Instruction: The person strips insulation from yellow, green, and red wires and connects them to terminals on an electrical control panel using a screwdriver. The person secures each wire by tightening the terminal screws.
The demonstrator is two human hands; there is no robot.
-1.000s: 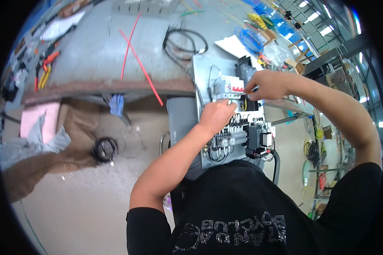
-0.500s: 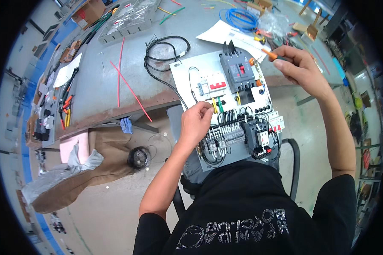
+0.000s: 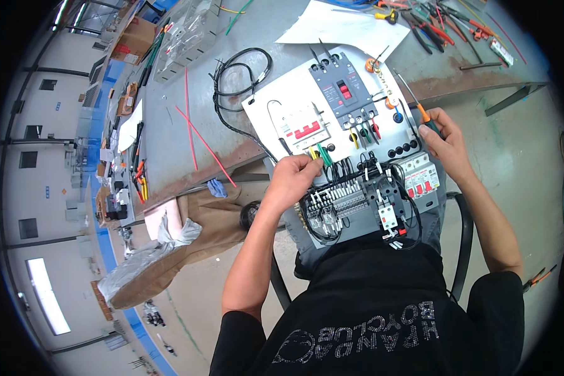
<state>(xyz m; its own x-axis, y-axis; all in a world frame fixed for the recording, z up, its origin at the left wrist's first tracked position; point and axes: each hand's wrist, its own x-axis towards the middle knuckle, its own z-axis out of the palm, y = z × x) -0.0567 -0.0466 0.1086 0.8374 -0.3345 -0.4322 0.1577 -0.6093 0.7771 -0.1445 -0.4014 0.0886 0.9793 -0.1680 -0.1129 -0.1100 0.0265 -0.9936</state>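
Observation:
A white mounting panel [image 3: 261, 115] leans between the bench edge and my lap, carrying electrical parts. My left hand [image 3: 292, 180] is closed, its fingertips pinching around short yellow and green wires [image 3: 324, 155] near the panel's middle; which strands it grips is partly hidden. In my right hand [image 3: 445, 143] is a screwdriver [image 3: 425, 116] with an orange and dark handle, its shaft pointing up and left beside the panel's right edge. On the panel sit a large dark circuit breaker [image 3: 343, 93], a white breaker with red levers [image 3: 306, 130], a terminal strip [image 3: 351, 204] and a black contactor [image 3: 378, 190].
A metal bench [image 3: 163, 135] holds a black cable coil [image 3: 269, 62], crossed red wires [image 3: 200, 139], white paper [image 3: 332, 28] and pliers [image 3: 433, 30]. Brown cloth [image 3: 200, 244] lies low on the left. A black chair arm [image 3: 464, 235] stands at my right.
My right hand has come down and nearer to the panel's right edge with the screwdriver. My left hand stays at the wires. The whole view has shifted.

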